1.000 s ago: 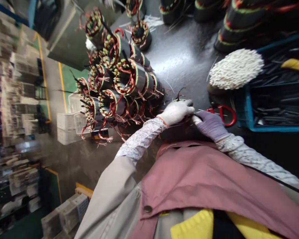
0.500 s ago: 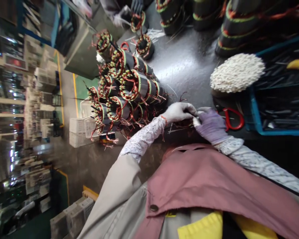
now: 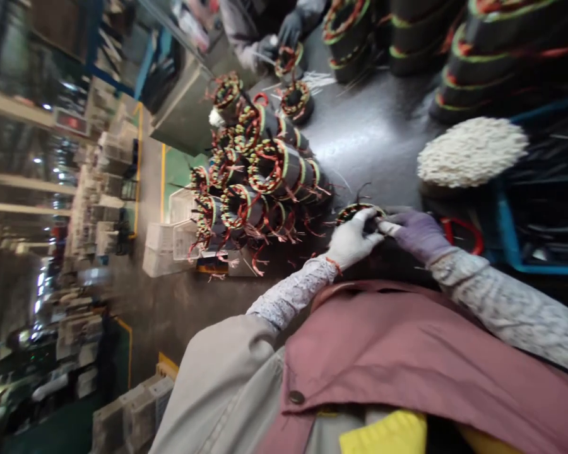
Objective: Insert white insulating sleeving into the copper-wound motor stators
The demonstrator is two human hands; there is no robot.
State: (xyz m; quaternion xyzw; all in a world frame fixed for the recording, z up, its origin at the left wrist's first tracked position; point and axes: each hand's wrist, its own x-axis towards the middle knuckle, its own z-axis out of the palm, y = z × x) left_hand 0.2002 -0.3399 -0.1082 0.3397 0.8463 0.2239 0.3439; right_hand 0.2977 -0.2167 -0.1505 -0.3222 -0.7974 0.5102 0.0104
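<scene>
A motor stator (image 3: 360,207), a ring with a green-edged rim and dark wires sticking up, stands at the bench edge before me. My left hand (image 3: 353,241), in a white glove, is closed over its near side, with the fingers curled at the rim. My right hand (image 3: 416,234), in a purple glove with pale fingertips, meets the left fingertips at the stator's right side. Its fingers are pinched together; what lies between them is too small and blurred to name. A red looped handle (image 3: 476,236), like that of scissors, lies beside the right hand.
Stacked stators (image 3: 269,167) with red wire ends rise to the left; taller stacks (image 3: 483,69) stand far right. A bundle of white sticks or tubes (image 3: 473,151) sits near a blue bin (image 3: 511,233) of dark pieces. Across the bench, a co-worker's dark-gloved hands (image 3: 288,34) handle another stator.
The view has shifted, so the bench things appear farther right and lower. My left hand has opened a little and drawn nearer to me, uncovering the stator's rim. My right hand stays close by it.
</scene>
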